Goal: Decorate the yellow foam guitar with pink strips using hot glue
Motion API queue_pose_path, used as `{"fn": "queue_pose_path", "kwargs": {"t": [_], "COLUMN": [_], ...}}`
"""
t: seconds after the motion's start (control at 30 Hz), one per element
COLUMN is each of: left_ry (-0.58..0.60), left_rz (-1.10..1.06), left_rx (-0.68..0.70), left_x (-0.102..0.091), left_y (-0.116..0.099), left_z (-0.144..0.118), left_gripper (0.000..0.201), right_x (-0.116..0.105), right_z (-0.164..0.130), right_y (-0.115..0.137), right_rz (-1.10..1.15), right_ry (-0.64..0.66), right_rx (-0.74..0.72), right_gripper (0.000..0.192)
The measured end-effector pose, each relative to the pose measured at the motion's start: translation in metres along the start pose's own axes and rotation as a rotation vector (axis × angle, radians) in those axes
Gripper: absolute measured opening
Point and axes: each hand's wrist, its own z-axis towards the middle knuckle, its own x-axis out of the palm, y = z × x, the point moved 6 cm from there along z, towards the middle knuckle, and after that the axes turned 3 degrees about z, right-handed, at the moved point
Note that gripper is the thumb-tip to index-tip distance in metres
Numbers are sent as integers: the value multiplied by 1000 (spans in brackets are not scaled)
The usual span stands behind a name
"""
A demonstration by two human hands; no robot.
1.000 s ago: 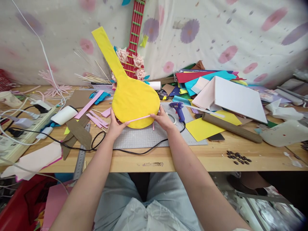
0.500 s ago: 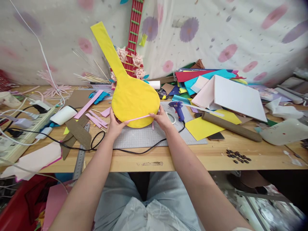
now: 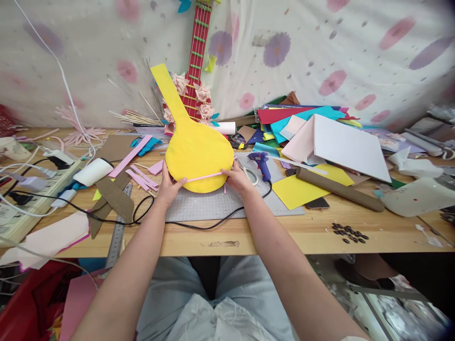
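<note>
The yellow lute-shaped piece (image 3: 199,151) is clamped by the left hand (image 3: 168,186) and right hand (image 3: 239,179) at opposite edges. Both pin a pink strip (image 3: 204,177) across its lower face.

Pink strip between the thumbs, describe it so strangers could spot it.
At the table, left hand and right hand hold a yellow guitar shape. Low across its body, thumb to thumb, runs the pink strip; unlike the loose strips, it's held.

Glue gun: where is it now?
Right of centre in the head view, the blue glue gun lies on the grey mat, just beyond the right hand.
</note>
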Motion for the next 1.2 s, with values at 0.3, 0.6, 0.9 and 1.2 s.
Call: {"fn": "queue_pose_path", "kwargs": {"t": [0.3, 0.6, 0.9, 1.2], "left_ry": [25, 5, -31, -41], "left_rz": [-65, -49, -66, -21], "left_rx": [-40, -58, -75, -69], "left_x": [3, 1, -2, -4], "left_y": [1, 6, 10, 10], "left_z": [-1, 0, 1, 1], "left_gripper": [99, 97, 98, 98], "right_x": [2, 4, 4, 3], "right_z": [-1, -2, -3, -1], "right_y": [0, 2, 3, 1], "right_rz": [20, 28, 11, -37], "right_ry": [24, 55, 54, 48], "right_rx": [-20, -24, -38, -40], "right_gripper": [66, 69, 69, 63]}}
